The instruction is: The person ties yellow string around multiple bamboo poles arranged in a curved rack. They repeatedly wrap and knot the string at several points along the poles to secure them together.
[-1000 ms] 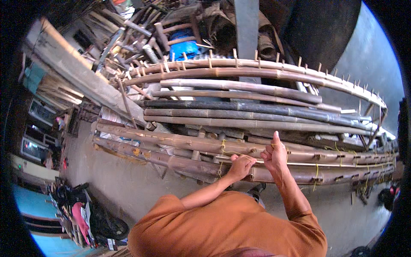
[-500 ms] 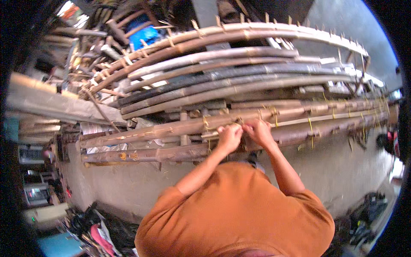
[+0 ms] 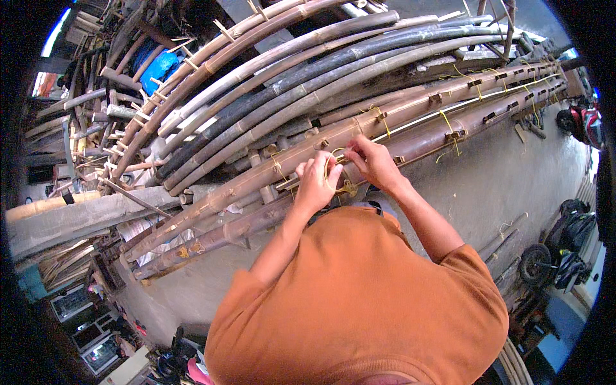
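Two long brown bamboo poles run side by side in front of me, a far pole (image 3: 247, 181) and a near pole (image 3: 263, 221). Yellow cords tie them at several points, and a thin pale strip (image 3: 420, 124) lies between them. My left hand (image 3: 314, 186) is above the gap, fingers curled around a loop of yellow cord (image 3: 327, 168). Close on its right, my right hand (image 3: 377, 167) is pinched over the same cord, its fingertips partly hidden. A small tangle of yellow cord (image 3: 348, 188) hangs just below, between my hands and my body.
Beyond the poles lies a stack of grey and dark bamboo (image 3: 308, 86), with a pegged bamboo frame (image 3: 212, 67) behind it. A concrete beam (image 3: 96, 215) juts in from the left. At the right, a wheel (image 3: 538, 264) stands on the concrete floor (image 3: 475, 192).
The view has turned, so the poles now slope up toward the right. My hands stay close together over the poles, slightly lifted and farther apart, with a cord loop now showing at the left.
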### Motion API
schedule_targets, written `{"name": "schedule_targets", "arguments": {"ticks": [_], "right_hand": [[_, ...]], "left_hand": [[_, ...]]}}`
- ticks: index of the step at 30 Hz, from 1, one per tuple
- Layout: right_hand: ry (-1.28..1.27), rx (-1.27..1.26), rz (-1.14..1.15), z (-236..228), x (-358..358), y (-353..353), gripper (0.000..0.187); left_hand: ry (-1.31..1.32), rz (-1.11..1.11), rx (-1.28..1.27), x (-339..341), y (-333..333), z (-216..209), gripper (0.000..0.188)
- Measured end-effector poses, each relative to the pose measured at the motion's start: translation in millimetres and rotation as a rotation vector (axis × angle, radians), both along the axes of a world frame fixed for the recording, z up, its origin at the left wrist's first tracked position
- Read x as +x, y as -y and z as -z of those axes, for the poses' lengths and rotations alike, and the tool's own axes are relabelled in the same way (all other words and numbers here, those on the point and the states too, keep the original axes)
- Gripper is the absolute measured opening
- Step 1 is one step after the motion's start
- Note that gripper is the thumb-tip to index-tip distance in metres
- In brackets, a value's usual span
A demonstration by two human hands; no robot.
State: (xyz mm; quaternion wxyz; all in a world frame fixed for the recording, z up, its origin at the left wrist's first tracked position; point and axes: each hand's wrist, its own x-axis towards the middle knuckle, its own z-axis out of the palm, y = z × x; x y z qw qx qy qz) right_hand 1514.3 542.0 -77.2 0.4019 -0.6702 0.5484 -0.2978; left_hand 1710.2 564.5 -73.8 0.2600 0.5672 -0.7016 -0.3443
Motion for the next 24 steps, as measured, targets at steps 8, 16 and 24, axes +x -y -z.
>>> {"name": "schedule_targets", "arguments": {"ticks": [8,16,24], "right_hand": [[0.183,0.13,-0.054,-1,8,-8,0.022],[-0.455,0.061,0.062,19,-19,-24,0.034],[-0.341,0.066,0.189,30,-28,-34,0.039]], "left_hand": [[0.177,0.033,-0.289,-1,-14,19,0.028],[-1.037,-0.234,0.349,44,30,11,0.02],[-0.364,-0.008,0.473,66,61,-41,0.034]]}}
